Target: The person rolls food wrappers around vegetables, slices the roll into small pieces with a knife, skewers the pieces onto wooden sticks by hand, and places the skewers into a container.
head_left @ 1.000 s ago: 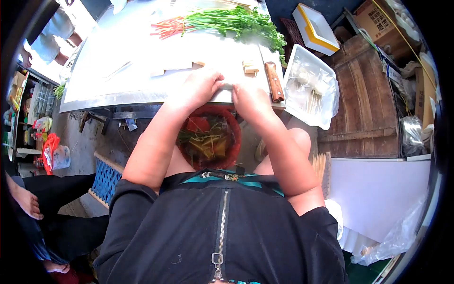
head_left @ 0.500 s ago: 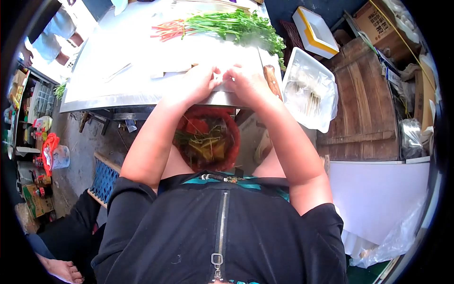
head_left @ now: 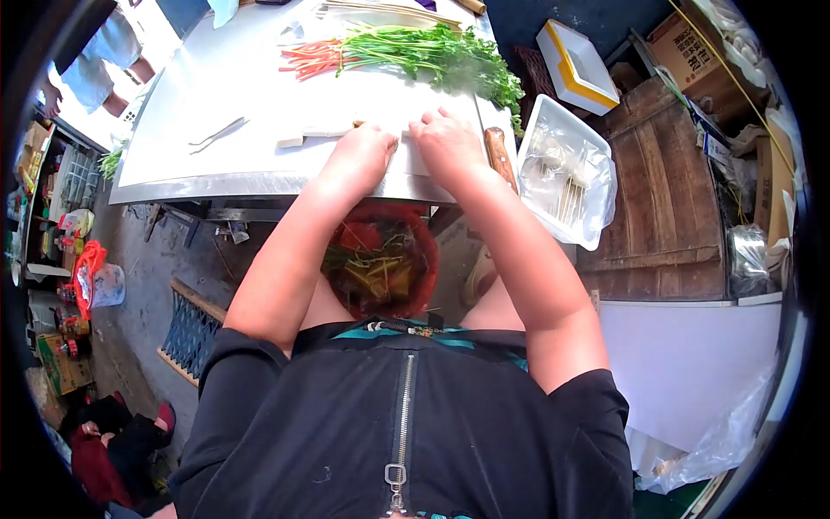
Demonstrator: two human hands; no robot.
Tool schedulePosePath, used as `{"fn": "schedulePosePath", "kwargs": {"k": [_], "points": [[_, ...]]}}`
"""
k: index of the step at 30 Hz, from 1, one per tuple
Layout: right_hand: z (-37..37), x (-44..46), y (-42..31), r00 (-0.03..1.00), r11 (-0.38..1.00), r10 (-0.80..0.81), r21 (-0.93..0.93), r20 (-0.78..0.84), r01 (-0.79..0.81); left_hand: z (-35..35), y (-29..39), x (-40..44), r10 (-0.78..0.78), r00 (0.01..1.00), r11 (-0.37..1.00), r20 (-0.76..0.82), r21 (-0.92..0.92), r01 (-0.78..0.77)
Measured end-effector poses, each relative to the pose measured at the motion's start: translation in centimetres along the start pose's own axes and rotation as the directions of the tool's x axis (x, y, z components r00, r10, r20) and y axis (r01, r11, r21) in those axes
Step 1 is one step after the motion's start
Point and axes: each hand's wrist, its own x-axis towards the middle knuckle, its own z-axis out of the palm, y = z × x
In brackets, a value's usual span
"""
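Pale strip (head_left: 325,132) lies just beside the left hand (head_left: 367,156).

Showing, beyond and right of the grip, a yellow-rimmed white box (head_left: 590,65), with a printed carton (head_left: 692,52) farther right. Displaying a wooden panel (head_left: 653,195) right of the grip. Presenting, below left of the grip, a blue-webbed stool (head_left: 192,333); farther left, a pale bucket (head_left: 109,286).

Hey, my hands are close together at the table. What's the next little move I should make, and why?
Perhaps ease your right hand slightly toward your left hand: the wooden knife handle lies close beside the right one, and there's a narrow gap between your hands to move into.
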Motion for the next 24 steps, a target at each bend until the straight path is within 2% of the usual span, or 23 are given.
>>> {"fn": "schedulePosePath", "kwargs": {"k": [3, 4, 6, 7, 8, 9, 10, 11, 12, 13, 15, 16, 17, 18, 20, 21, 22, 23, 24], "points": [[-0.2, -0.1, 0.2, 1.000, 0.999, 0.002, 0.040, -0.016, -0.001, 0.2, 0.6, -2.3, 0.035, 0.997, 0.999, -0.064, -0.024, -0.037], [-0.2, -0.2, 0.3, 1.000, 0.999, 0.000, 0.042, -0.019, 0.000, 0.5, 0.8, -3.4, -0.024, 0.999, 0.997, -0.035, -0.070, 0.021], [-0.3, -0.8, 0.6, 0.982, 0.905, 0.146, 0.417, -0.123, -0.082, -0.4, 2.3, -5.4, -0.079, 0.997, 0.990, -0.002, -0.114, 0.078], [-0.5, -1.3, 0.7, 0.981, 0.904, 0.153, 0.418, -0.123, -0.088, -1.9, 3.3, -6.4, 0.064, 0.998, 0.993, 0.026, -0.100, -0.061], [-1.6, -1.9, 0.4, 0.955, 0.637, 0.292, 0.733, 0.056, -0.238, -3.1, 4.1, -7.0, 0.204, 0.977, 0.976, 0.058, -0.094, -0.198], [-2.2, -2.3, 0.3, 0.900, 0.251, 0.342, 0.897, 0.270, -0.364, -3.3, 4.5, -6.9, 0.204, 0.977, 0.976, 0.063, -0.096, -0.198], [-2.3, -2.8, 0.4, 0.869, 0.054, 0.302, 0.903, 0.392, -0.427, -3.5, 4.9, -6.5, 0.058, 0.998, 0.963, 0.032, -0.266, -0.047], [-2.6, -3.1, 0.1, 0.870, 0.054, 0.301, 0.904, 0.390, -0.424, -3.7, 5.1, -6.0, -0.094, 0.995, 0.899, 0.023, -0.428, 0.094], [-2.9, -3.5, -0.3, 0.865, -0.069, 0.297, 0.913, 0.404, -0.402, -2.9, 4.6, -5.1, -0.173, 0.984, 0.763, 0.039, -0.627, 0.159], [-3.3, -3.9, -0.6, 0.860, -0.191, 0.294, 0.907, 0.417, -0.374, -2.7, 5.0, -4.4, -0.255, 0.962, 0.572, 0.100, -0.787, 0.233], [-3.4, -4.5, -1.3, 0.885, -0.235, 0.295, 0.925, 0.360, -0.298, -2.3, 5.5, -3.6, -0.233, 0.947, 0.288, 0.223, -0.914, 0.286], [-3.5, -4.9, -1.5, 0.887, -0.155, 0.317, 0.941, 0.336, -0.301, -1.7, 5.4, -3.6, -0.226, 0.948, 0.291, 0.222, -0.914, 0.284], [-3.7, -5.3, -1.6, 0.888, -0.076, 0.338, 0.949, 0.312, -0.305, -1.0, 5.4, -3.8, -0.259, 0.942, 0.219, 0.212, -0.937, 0.271], [-4.0, -5.9, -1.6, 0.886, -0.077, 0.345, 0.950, 0.310, -0.302, -0.5, 5.4, -3.8, -0.293, 0.934, 0.147, 0.205, -0.955, 0.256], [-5.2, -7.2, -1.3, 0.931, 0.407, 0.350, 0.879, 0.100, -0.248, -0.4, 5.3, -3.7, -0.290, 0.936, 0.147, 0.201, -0.957, 0.251], [-5.8, -8.2, -1.2, 0.930, 0.405, 0.353, 0.880, 0.101, -0.249, -0.5, 5.3, -3.7, -0.294, 0.936, 0.141, 0.192, -0.960, 0.241], [-6.5, -9.4, -1.1, 0.924, 0.736, 0.378, 0.589, 0.052, -0.334, -0.5, 4.8, -3.4, -0.294, 0.936, 0.142, 0.193, -0.960, 0.242], [-6.9, -10.2, -1.3, 0.925, 0.911, 0.379, 0.177, -0.002, -0.372, -0.5, 4.2, -2.8, -0.275, 0.960, 0.468, 0.048, -0.866, 0.178], [-6.8, -10.8, -1.6, 0.913, 0.910, 0.407, 0.077, 0.029, -0.408, -0.4, 3.7, -2.2, -0.207, 0.975, 0.739, -0.080, -0.666, 0.102]]}}
